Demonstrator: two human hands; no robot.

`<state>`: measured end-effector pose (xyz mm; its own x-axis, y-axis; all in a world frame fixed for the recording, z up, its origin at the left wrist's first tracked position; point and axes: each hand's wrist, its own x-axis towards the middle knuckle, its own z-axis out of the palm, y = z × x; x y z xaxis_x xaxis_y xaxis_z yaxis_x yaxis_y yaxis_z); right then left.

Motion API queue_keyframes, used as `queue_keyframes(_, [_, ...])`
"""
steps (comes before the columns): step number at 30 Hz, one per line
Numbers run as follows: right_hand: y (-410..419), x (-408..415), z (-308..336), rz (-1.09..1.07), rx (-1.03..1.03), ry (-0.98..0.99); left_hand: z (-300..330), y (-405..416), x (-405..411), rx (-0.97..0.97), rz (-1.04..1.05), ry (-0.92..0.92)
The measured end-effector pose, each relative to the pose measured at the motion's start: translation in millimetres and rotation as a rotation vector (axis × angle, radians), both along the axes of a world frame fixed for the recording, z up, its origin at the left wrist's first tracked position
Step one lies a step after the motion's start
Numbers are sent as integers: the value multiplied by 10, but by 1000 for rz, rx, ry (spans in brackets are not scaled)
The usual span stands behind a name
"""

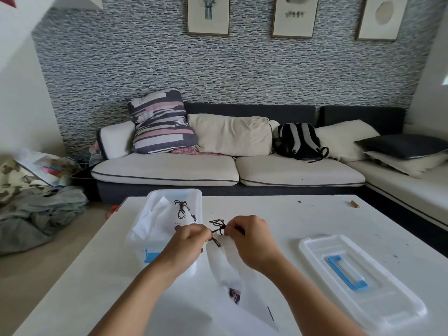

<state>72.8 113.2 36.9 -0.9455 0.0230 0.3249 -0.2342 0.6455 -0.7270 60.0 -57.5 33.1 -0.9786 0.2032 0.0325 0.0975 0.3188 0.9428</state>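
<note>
Pouch end nearest you: the white pouch lies flat on the white table, printed bottom toward 6 o'clock, gathered neck toward 12, right between your hands.
Left hand: your left hand pinches one end of the dark cord on the 9 o'clock side of the neck, fingers curled tight.
Right hand: your right hand pinches the other end on the 3 o'clock side, fingers curled round it.
Cord loops: a half-made bow stands up between your fingertips, just above the neck.
Doing it well: you look to be tying the bow. Draw both ends evenly out toward 9 and 3, match the loops, and hold the neck bunched so the knot seats on the fabric.
Storage box: the clear box sits at 10 o'clock, just beside your left hand, with a tied pouch inside.
Lid: the box lid with its blue handle lies at 4 o'clock, well apart.
In the way: little. The box wall crowds your left wrist, so mind the rim.
Farther off: a small brown thing at 1 o'clock near the far edge; a sofa with a backpack at 12.
</note>
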Motion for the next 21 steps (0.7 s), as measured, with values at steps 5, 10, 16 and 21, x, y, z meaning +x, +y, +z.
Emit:
queue_keyframes(5, [-19, 30, 11, 69, -127, -140, -6, -96, 20, -713, 101, 650])
queue_keyframes(10, [23, 36, 30, 71, -305, -217, -29, -236, -63, -505, 305, 527])
queue_keyframes(16, [38, 15, 12, 43, -308, -207, 113, 26, 239, -161, 295, 1043])
queue_keyframes(21, [-8, -10, 11, 67, -307, -184, -49, 249, 215, -423, 139, 1068])
